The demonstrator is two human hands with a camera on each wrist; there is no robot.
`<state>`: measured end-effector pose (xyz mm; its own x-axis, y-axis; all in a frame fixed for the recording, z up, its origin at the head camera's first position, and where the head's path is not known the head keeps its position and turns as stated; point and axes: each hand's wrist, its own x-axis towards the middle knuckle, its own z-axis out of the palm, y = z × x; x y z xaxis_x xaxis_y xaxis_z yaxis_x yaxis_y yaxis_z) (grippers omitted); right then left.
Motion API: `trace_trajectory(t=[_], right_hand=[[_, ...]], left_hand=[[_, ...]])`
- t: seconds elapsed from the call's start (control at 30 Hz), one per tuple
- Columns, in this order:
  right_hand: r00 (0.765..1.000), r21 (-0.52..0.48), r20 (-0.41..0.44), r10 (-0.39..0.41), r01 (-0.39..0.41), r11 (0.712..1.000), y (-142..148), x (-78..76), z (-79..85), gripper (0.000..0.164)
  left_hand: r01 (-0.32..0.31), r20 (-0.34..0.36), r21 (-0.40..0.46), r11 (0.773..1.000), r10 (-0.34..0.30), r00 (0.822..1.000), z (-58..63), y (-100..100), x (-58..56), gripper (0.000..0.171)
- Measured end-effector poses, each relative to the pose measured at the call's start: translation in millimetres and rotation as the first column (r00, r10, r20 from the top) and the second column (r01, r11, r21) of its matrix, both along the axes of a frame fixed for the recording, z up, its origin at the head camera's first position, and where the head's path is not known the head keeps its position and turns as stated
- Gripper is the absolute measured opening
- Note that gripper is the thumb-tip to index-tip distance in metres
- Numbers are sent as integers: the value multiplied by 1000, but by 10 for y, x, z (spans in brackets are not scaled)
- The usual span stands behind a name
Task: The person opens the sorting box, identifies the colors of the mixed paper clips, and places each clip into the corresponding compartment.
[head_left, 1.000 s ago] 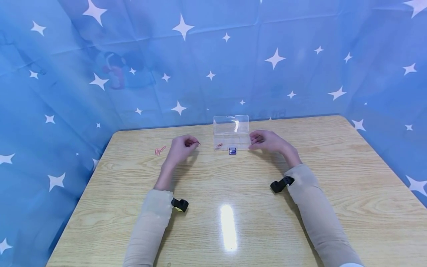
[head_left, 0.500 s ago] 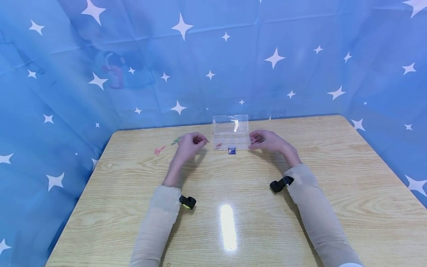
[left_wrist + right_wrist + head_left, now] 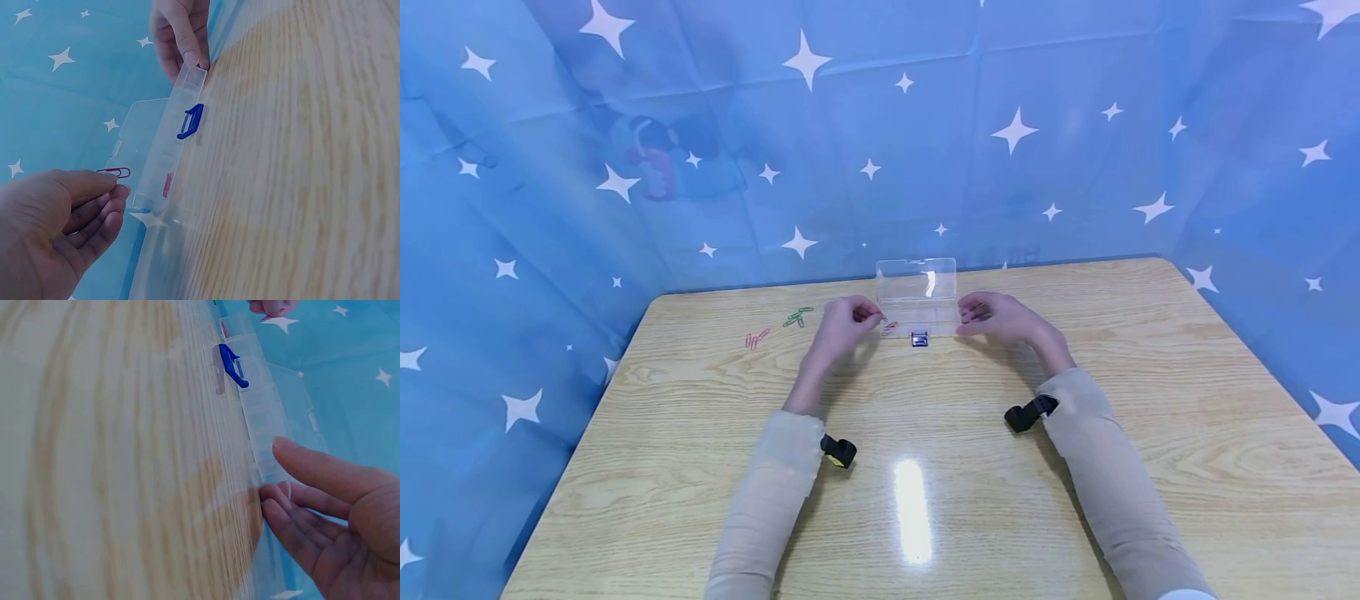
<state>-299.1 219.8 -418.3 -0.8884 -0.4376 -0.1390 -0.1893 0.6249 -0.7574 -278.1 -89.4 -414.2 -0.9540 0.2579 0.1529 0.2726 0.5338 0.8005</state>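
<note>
My left hand [image 3: 842, 327] pinches a red paper clip [image 3: 124, 172] between thumb and forefinger, above the left end of a clear plastic box [image 3: 937, 314]. The box lies at the back of the table with its lid [image 3: 916, 279] raised and a blue latch [image 3: 192, 122] on its front. Inside its left end are red paper clips [image 3: 167, 184], too small to count. At the box's right end my right hand [image 3: 1003, 318] holds it, thumb near the front corner and curled fingers against the end wall [image 3: 259, 469].
Left of the box, several green paper clips [image 3: 797, 317] lie in a loose group. Further left are a few pink-red paper clips [image 3: 756, 338]. A blue star-patterned curtain [image 3: 880, 125] hangs behind the wooden table [image 3: 970, 467].
My left hand has moved right with the red paper clip, up to the box's left end, uncovering the green paper clips. My right hand stays at the box's right end.
</note>
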Motion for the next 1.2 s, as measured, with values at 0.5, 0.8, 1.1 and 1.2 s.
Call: trace_trajectory(t=[0.5, 0.8, 1.1, 1.2], right_hand=[[1000, 5, 0, -6, 6, 1000, -2, -21, -23, 62], [1000, -5, 9, -3, 3, 1000, 14, -35, -34, 62], [1000, -6, -3, 4, -4, 1000, 5, -26, -32, 62], [1000, -5, -6, 4, -4, 1000, 7, -20, -30, 62]], left_hand=[[11, 17, -37, 999, -10, 1000, -30, 67, -22, 11], [5, 17, -33, 999, -4, 1000, -32, 59, -17, 13], [-13, -4, -36, 999, 13, 1000, -11, -59, 0, 13], [-17, -4, -29, 999, 17, 1000, -10, -119, 10, 13]])
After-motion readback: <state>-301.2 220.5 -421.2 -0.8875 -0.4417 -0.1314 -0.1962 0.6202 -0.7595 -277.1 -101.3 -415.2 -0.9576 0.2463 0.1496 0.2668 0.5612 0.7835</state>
